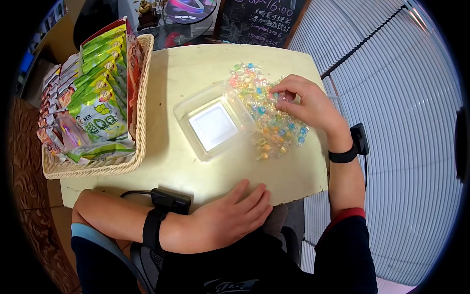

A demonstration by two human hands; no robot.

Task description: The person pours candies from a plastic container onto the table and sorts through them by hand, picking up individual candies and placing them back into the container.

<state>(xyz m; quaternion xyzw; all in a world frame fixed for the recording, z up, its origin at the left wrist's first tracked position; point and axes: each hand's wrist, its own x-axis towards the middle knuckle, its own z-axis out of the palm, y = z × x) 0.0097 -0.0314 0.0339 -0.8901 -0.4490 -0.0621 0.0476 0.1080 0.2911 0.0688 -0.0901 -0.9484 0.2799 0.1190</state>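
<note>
A pile of small candies in clear twist wrappers [262, 110], in pink, blue, green, yellow and orange, is spread over the right part of the table. My right hand [309, 104] is over the pile, thumb and fingers pinched on a pinkish wrapped candy [285, 96], partly hidden by the fingers. Left of the pile stands a clear square plastic container [190, 137]; a white square shows at its bottom and no candies are visible inside. At the table's front edge, my left hand [230, 215] lies palm down with its fingers stretched out, holding nothing.
A wicker basket [143, 105] full of green and reddish snack packets [100, 110] stands on the table's left side. Behind the table are a chalkboard [259, 22] and a small golden figurine [146, 7]. White slatted blinds [391, 147] rise along the right.
</note>
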